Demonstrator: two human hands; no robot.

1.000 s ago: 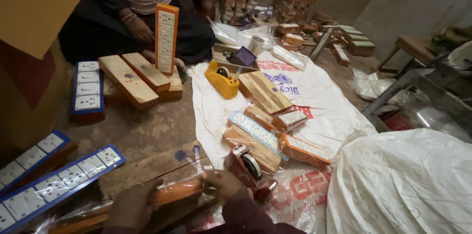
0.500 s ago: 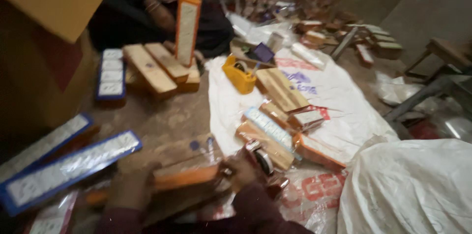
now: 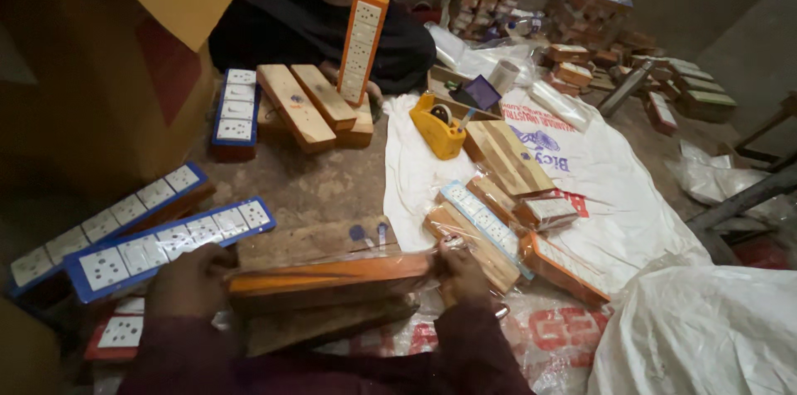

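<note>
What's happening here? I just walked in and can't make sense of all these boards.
A person kneeling on the floor holds a long orange-edged board in clear plastic wrap, left hand at one end, right hand at the other. Blue-edged socket boards lie to the left, wrapped ones on a white sack beside a yellow tape dispenser. Opposite, another person holds an orange socket board upright.

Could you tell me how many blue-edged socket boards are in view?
3. One blue-edged board lies beside the bare wooden blocks; two long ones lie side by side near the left hand. More may be hidden behind the cardboard box.
</note>
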